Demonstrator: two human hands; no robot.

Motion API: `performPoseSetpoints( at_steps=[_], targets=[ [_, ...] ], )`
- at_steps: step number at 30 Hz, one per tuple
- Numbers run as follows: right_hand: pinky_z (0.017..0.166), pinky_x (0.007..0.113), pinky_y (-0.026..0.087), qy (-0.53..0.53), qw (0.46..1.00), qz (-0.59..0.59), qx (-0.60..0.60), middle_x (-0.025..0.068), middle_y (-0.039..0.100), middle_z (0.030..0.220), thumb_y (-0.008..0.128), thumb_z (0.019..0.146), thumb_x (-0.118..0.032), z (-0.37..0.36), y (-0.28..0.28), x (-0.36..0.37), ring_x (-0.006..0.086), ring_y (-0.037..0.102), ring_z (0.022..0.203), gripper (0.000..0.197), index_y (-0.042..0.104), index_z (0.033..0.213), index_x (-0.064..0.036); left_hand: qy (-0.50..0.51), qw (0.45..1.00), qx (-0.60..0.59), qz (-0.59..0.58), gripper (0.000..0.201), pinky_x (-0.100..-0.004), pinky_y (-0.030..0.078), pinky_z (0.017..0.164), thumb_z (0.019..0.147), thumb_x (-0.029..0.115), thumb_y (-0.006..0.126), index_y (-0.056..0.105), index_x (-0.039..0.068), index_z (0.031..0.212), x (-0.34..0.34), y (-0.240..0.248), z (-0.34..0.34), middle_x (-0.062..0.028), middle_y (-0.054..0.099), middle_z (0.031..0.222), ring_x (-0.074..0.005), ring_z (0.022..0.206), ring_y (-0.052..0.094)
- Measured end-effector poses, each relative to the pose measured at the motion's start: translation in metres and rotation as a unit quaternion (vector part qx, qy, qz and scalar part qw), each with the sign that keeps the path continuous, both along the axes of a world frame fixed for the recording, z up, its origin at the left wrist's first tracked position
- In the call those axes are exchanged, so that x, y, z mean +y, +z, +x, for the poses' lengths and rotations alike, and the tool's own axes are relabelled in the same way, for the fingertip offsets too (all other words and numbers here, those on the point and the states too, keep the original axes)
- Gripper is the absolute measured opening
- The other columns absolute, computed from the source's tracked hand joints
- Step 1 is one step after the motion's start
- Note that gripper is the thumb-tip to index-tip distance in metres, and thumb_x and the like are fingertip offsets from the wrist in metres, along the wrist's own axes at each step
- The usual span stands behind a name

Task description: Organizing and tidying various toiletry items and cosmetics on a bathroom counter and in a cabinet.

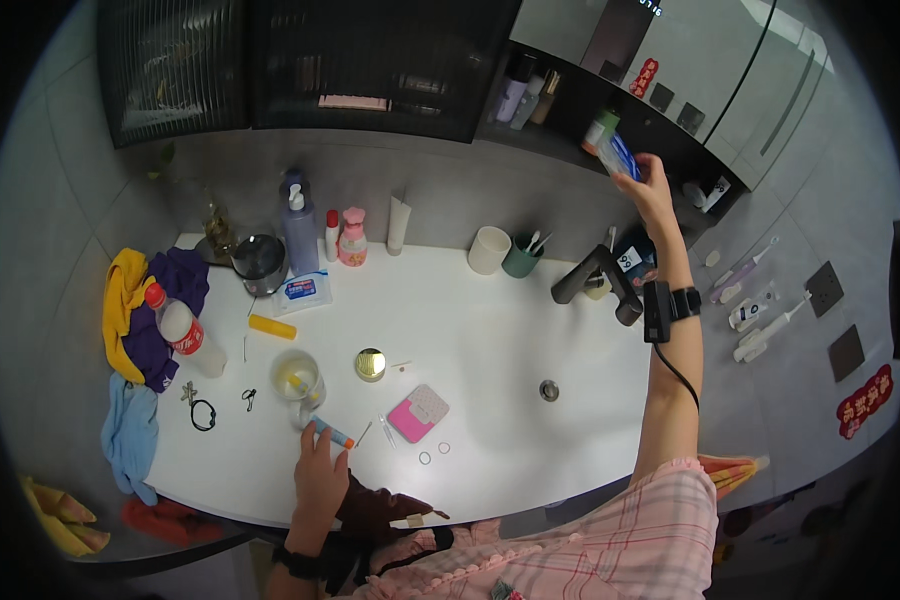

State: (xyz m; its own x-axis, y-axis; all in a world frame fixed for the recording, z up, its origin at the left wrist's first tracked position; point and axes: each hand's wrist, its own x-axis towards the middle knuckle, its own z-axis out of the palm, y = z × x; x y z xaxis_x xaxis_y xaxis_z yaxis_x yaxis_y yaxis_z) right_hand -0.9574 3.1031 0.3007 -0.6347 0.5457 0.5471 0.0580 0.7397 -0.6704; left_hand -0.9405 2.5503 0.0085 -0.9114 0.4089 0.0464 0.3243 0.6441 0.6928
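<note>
Raised at the upper right, my right hand (650, 190) grips a clear and blue packet (620, 157) at the opening of a dark shelf (560, 148). An orange and green container (600, 130) stands right behind the packet. Low on the left, my left hand (320, 482) has its fingers stretched out, thumb apart, fingertips at a small blue tube with an orange cap (332, 432). The tube lies on the white counter next to a clear mug (298, 378) with a yellow item inside. A pink and grey card-shaped item (419, 413) lies to its right.
Clothes (130, 310) and a red-capped bottle (185, 335) crowd the left edge. Pump bottles (300, 235) and a wipes pack (302, 291) stand behind. A gold-lidded jar (370, 364), yellow tube (272, 327) and hair ties lie mid-counter. The black faucet (600, 280) rises below my right forearm.
</note>
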Motion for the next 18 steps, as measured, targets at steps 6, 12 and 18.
performPoseSetpoints(
  at_steps=[6,12,18],
  targets=[
    [0.073,0.028,0.047,-0.204,0.976,0.058,-0.041,0.0118,0.059,0.103,0.073,0.075,-0.017,0.018,-0.016,0.104,0.0161,0.057,0.084,0.049,0.055,0.116,0.0016,-0.011,0.999,0.032,-0.002,0.045,-0.0446,0.050,0.087,0.080,0.012,0.066,0.052,-0.005,0.120,0.007,-0.002,0.002,-0.0237,0.041,0.136,-0.0422,0.110,0.055],
    [0.091,0.037,0.046,-0.242,0.923,0.292,-0.060,0.0203,0.062,0.113,0.069,0.075,-0.017,0.000,0.005,0.122,0.0314,0.061,0.104,0.039,0.064,0.111,-0.0029,-0.006,0.998,0.062,-0.013,0.042,-0.0448,0.050,0.087,0.081,0.012,0.065,0.054,-0.006,0.117,0.015,-0.005,0.002,-0.0269,0.042,0.133,-0.0434,0.110,0.054],
    [0.079,0.031,0.050,-0.014,0.998,-0.010,0.060,0.0123,0.064,0.098,0.076,0.073,-0.024,-0.042,-0.002,0.052,0.0205,0.062,0.090,0.064,0.052,0.126,0.0021,0.012,0.996,0.088,-0.015,0.040,-0.0428,0.051,0.082,0.080,0.010,0.066,0.055,-0.006,0.115,0.020,-0.014,-0.002,-0.0267,0.045,0.130,-0.0426,0.102,0.058]
  ],
)
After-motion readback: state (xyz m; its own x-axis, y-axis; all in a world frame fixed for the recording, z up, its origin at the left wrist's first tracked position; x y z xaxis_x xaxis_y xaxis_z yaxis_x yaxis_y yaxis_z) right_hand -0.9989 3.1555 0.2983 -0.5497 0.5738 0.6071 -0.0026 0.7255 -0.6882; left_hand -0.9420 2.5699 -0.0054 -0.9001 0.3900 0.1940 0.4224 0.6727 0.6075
